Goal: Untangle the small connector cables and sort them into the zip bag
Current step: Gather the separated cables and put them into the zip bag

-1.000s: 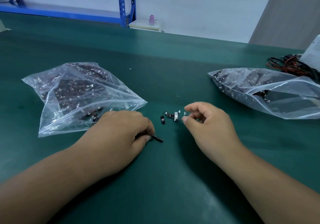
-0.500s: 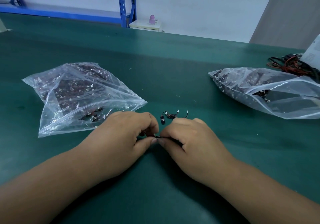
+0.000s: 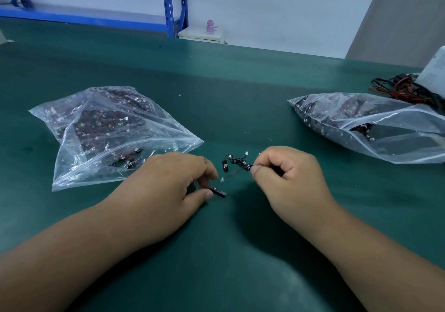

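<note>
Fingers (image 3: 267,160) round half-hidden connector cables (image 3: 247,167)

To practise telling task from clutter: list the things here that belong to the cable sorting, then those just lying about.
Job: left hand, pinching a black connector; right hand, pinching a thin cable; loose connector cables; left zip bag; right zip bag.
Lying about: red-and-black wire bundle; pink bottle; blue rack.

1. Left hand (image 3: 163,191): knuckles up, thumb and forefinger pinching a connector (image 3: 218,192).
2. Right hand (image 3: 293,184): fingers curled, pinching a cable (image 3: 237,172).
3. Both forearms enter over the desk's (image 3: 240,94) near edge.
</note>
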A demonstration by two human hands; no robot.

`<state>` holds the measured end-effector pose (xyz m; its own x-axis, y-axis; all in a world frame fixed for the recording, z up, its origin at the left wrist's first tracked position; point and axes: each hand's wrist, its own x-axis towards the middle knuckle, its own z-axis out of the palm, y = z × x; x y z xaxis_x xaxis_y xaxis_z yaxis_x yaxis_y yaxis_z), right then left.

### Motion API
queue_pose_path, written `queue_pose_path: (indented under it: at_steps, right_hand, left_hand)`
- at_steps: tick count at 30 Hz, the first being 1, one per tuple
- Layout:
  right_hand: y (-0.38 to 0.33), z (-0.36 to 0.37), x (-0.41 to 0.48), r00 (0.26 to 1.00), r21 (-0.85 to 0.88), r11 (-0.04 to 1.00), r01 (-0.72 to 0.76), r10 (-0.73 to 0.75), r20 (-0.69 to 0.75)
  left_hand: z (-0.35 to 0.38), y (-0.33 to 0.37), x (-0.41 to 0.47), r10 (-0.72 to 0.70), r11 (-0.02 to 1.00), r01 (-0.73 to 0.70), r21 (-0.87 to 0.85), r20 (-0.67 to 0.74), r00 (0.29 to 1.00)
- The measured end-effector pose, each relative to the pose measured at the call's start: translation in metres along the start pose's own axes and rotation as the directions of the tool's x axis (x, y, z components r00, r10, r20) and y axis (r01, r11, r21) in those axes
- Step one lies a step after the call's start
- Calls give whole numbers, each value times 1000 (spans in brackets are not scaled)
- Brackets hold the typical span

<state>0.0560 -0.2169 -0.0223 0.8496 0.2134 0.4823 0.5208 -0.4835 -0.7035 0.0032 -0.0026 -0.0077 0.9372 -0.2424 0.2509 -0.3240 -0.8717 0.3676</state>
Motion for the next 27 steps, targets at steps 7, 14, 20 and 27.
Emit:
queue_pose_path:
  at_steps: [7, 14, 20, 27]
  right_hand:
    - [21, -6, 13, 955, -47, 956, -288, 283, -83]
    - [6, -7, 6, 980, -299, 934, -193, 200, -9]
    - [-21, 4, -13, 931, -432, 891, 143, 26, 363]
    - [-5, 3, -8, 965, -401, 916, 4, 102, 243]
  left_hand:
    - [-3, -1, -1, 46, 991, -62, 119, 128, 991]
    - [1, 0, -1, 82, 982, -120, 147, 243, 967]
    - [2, 0, -1, 130, 977, -166, 135, 239, 962]
    - [-2, 2, -3, 137, 983, -149, 103, 116, 984]
